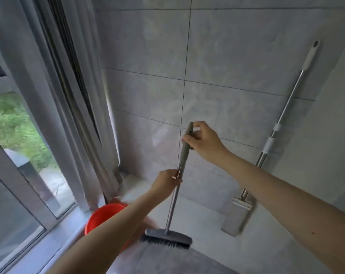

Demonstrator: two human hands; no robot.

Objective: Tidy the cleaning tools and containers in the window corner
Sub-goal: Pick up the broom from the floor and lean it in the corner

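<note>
Head view: the scrubbing brush [168, 237] stands nearly upright in front of the tiled wall [237, 76], its bristle head low beside the red bucket [102, 216], close to the floor; whether the bristles actually touch the floor cannot be confirmed, as that area is blurred. The right hand [204, 142] grips the grey top end of the handle, fingers curled round it, thumb near the tip. The left hand [167, 183] pinches the metal shaft lower down, at about mid-length. Two holds on one shaft steady the tool and allow its lean to be set; this appears to be the placing step, with the brush being stood in the corner.

The bucket sits on the floor in the window corner, partly hidden by the left forearm and touching or just beside the grey curtain [84, 115]. The flat mop [239, 216] leans against the wall well to the right, handle up, pad down, already parked. The window [15, 135] runs along the left.

Judgement: the brush needs a stable lean against the tiles, or it may slide.
</note>
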